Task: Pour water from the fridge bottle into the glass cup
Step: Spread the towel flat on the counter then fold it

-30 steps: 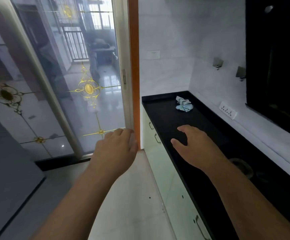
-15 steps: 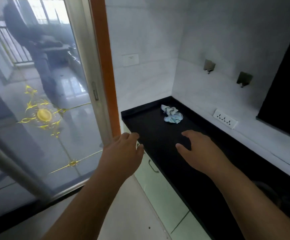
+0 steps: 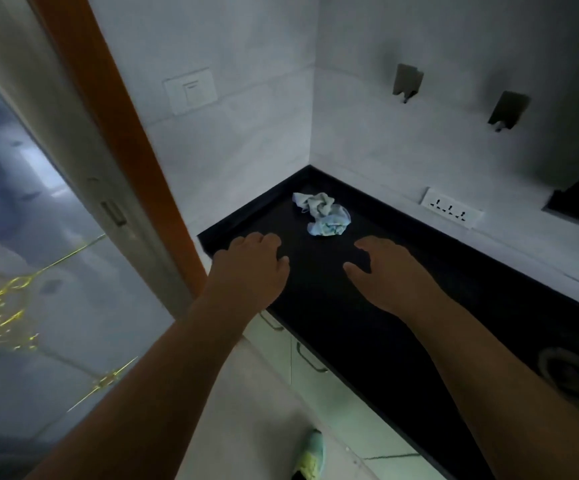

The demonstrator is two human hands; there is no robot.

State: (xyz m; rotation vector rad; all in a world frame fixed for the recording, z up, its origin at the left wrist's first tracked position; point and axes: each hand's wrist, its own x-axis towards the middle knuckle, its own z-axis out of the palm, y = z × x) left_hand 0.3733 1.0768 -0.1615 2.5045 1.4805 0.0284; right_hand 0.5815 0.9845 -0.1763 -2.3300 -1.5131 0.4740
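Bottle and cup unseen; both empty, loosely curled hands, left (image 3: 251, 268) and right (image 3: 390, 273), now reach nearer the cloth (image 3: 324, 214).

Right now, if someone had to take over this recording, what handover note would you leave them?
Left hand: empty, loosely curled, over the near corner of the black counter.
Right hand: empty, fingers relaxed, above the counter.
Job's things: no fridge, bottle or glass cup in view. Only a crumpled cloth lies on the counter near the corner.
Done: nothing that shows.
Left: find the bottle and the cup, then pour.
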